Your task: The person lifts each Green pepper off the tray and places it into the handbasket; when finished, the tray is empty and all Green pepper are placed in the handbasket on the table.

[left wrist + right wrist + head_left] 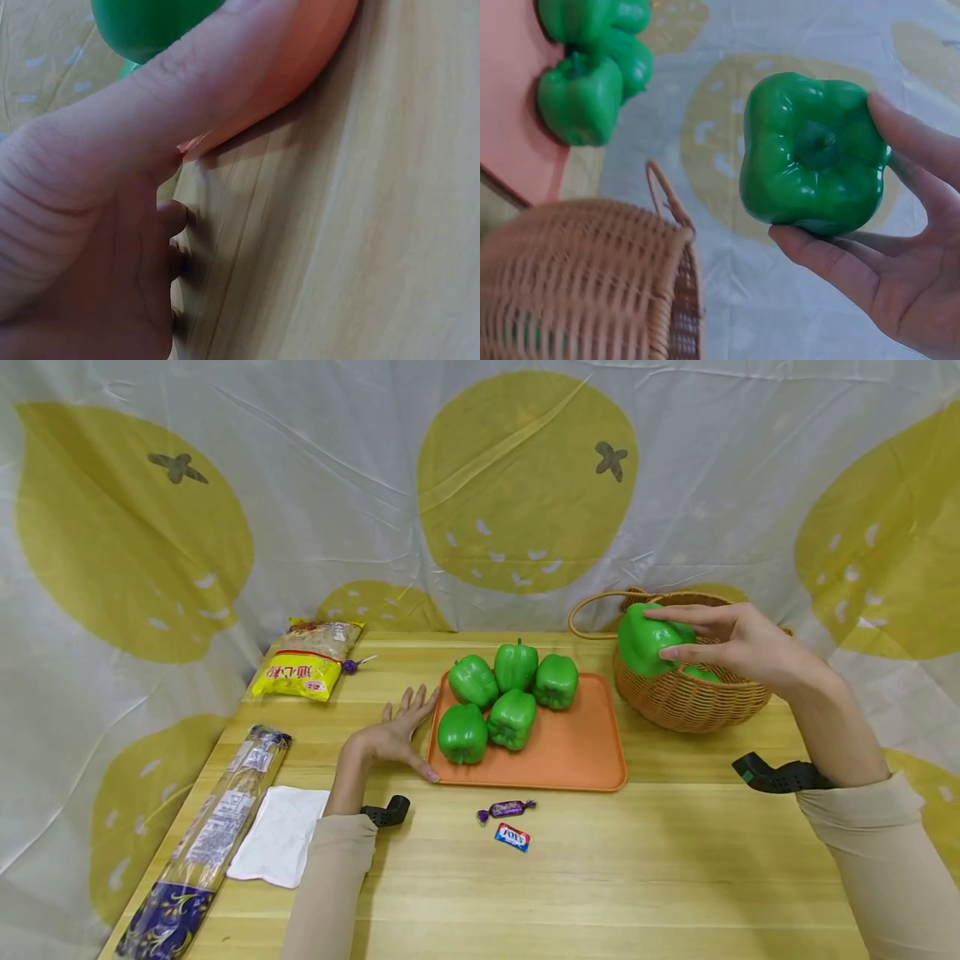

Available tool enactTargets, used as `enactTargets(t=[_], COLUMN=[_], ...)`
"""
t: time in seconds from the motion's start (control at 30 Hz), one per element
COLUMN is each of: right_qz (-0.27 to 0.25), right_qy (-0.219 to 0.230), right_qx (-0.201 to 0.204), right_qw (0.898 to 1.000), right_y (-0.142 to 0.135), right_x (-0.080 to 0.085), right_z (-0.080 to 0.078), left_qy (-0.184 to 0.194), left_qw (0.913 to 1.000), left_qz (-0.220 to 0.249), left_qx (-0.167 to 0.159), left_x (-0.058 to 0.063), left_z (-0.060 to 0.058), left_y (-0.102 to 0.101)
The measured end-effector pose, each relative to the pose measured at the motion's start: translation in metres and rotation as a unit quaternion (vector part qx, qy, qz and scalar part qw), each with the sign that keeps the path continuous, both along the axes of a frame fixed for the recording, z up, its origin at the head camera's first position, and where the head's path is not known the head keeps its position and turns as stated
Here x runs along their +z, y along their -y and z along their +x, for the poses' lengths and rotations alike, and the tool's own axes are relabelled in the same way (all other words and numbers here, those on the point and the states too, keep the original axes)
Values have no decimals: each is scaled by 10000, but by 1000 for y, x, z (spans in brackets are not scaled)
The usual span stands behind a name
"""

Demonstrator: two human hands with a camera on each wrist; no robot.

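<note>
My right hand (731,639) holds a green bell pepper (647,639) between thumb and fingers, over the left side of a wicker basket (686,706). In the right wrist view this bell pepper (814,154) faces the camera with its stem end. Inside the basket, part of another green pepper (702,674) shows. My left hand (393,737) is spread at the left edge of an orange tray (577,747), thumb by its near corner. Several green bell peppers (512,718) stand grouped on the tray's left and middle part.
Two wrapped candies, a purple one (507,809) and a red-and-blue one (512,837), lie before the tray. At the left are a yellow food bag (303,664), a lollipop (350,667), a long noodle pack (217,827) and a white packet (277,835). A patterned curtain (360,485) hangs behind.
</note>
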State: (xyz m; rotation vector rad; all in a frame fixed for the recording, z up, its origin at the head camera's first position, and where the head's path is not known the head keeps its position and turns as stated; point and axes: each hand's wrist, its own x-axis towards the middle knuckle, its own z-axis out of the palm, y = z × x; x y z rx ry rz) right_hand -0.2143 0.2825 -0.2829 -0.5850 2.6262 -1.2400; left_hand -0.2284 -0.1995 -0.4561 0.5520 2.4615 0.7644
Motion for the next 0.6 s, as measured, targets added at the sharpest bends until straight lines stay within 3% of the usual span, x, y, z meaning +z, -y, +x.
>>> enactTargets(t=[0.27, 0.6], right_qz=[-58, 454], right_qy=[365, 705], right_qx=[-384, -1163], right_qw=[9986, 9897], right_y=[-29, -56], right_x=[14, 0], right_z=[-19, -40], left_qy=[-74, -109], left_qw=[10000, 9999], left_qz=[-24, 34], left_qx=[-34, -46], left_x=[-2, -5], left_z=[0, -2], left_y=[1, 1])
